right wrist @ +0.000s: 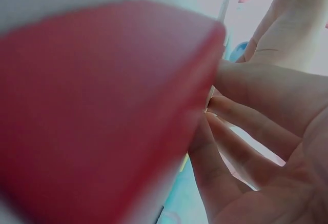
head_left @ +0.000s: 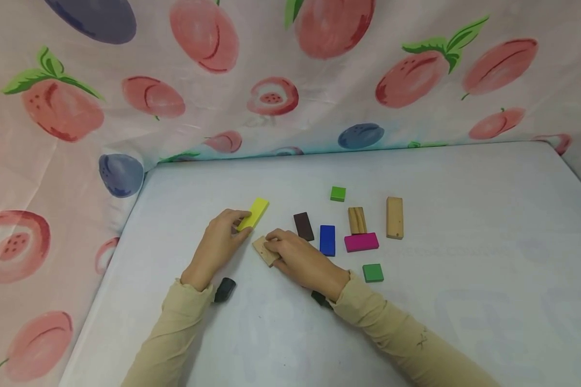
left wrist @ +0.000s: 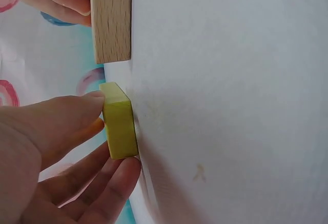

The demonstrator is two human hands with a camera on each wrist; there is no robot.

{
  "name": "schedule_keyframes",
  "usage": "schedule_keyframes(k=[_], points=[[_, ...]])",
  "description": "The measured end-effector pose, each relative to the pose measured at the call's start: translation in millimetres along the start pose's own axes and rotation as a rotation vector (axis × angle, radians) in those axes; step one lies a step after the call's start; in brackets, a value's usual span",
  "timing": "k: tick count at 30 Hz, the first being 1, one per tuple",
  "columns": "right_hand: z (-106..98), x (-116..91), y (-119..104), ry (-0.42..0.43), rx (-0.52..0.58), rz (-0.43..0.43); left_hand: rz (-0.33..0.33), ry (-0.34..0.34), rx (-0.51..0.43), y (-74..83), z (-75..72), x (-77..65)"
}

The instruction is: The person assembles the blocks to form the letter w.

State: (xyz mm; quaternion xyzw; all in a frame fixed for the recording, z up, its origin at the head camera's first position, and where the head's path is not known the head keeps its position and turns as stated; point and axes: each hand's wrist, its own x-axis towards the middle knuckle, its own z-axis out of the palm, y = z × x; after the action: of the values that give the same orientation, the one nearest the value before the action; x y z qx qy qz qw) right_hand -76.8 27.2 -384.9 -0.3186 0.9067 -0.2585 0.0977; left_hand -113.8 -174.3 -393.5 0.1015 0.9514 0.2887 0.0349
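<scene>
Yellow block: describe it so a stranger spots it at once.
On the white tabletop, find the person's left hand. It holds the yellow block, a long bar near the pale wooden block in the right hand. No other block is yellow; that nearest neighbour is plain wood.

Soft, even light in my head view; my right wrist feed is the blurry one.
From here I see faint shadows beside the sleeves [head_left: 174, 325] on the pale table [head_left: 465, 231]; the left wrist feed shows a soft shadow trailing from the yellow block [left wrist: 121, 130], while in the right a red shape [right wrist: 102, 106] smears out of focus.
</scene>
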Motion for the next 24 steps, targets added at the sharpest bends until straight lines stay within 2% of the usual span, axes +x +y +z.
schedule_keyframes(k=[9, 17, 24], points=[[1.1, -2.7, 1.5, 0.024, 0.06, -0.024, -0.007, 0.011, -0.021, 2.5, -1.0, 0.1], [2.8, -2.8, 2.0, 0.009, -0.011, -0.031, -0.017, 0.006, -0.024, 3.6, -1.3, 0.0], [0.7, -4.6, -0.2, -0.009, 0.007, -0.006, -0.007, 0.008, -0.058, 0.4, -4.5, 1.0]])
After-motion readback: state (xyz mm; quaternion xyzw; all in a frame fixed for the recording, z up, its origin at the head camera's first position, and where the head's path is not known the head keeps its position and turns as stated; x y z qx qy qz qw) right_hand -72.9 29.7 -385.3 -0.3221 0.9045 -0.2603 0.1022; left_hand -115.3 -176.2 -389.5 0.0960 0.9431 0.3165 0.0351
